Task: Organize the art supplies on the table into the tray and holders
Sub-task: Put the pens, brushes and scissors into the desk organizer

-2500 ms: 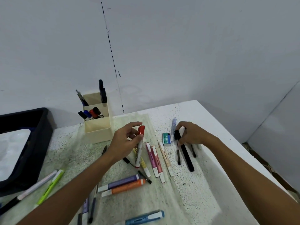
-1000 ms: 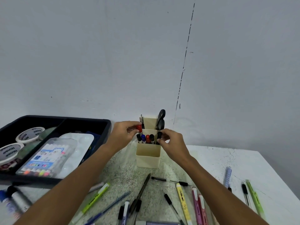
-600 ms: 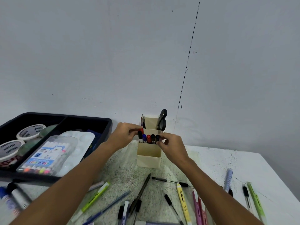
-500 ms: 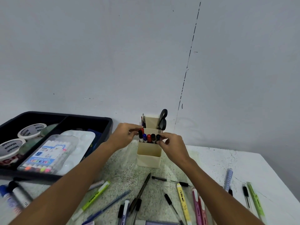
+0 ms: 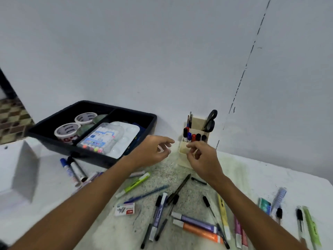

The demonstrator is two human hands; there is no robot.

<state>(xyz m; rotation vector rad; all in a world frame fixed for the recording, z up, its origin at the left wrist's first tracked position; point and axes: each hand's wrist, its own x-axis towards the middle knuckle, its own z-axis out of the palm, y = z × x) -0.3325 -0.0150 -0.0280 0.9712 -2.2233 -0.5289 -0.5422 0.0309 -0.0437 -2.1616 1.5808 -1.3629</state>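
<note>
A cream holder [image 5: 183, 147] stands at the back of the table by the wall, with several markers [image 5: 193, 137] upright in its front cell and black scissors [image 5: 210, 120] in its rear cell. My left hand [image 5: 153, 152] hovers just left of the holder, fingers loosely spread and holding nothing. My right hand [image 5: 203, 159] is in front of the holder, fingers loosely curled and holding nothing. A black tray [image 5: 126, 112] at the back left holds tape rolls [image 5: 67, 129], a pen pack [image 5: 100, 139] and a white palette [image 5: 129, 132].
Loose pens and markers lie across the table: a green highlighter [image 5: 133, 184], an orange marker [image 5: 196, 230], a purple marker [image 5: 193, 221], a yellow highlighter [image 5: 223, 215]. A staple box [image 5: 125, 209] lies near the middle. A blue marker [image 5: 69, 171] lies by the tray's front. The table's right edge is near.
Both hands have let go of the markers in the holder and drawn back toward me, holding nothing. The view has swung to the left and down.
</note>
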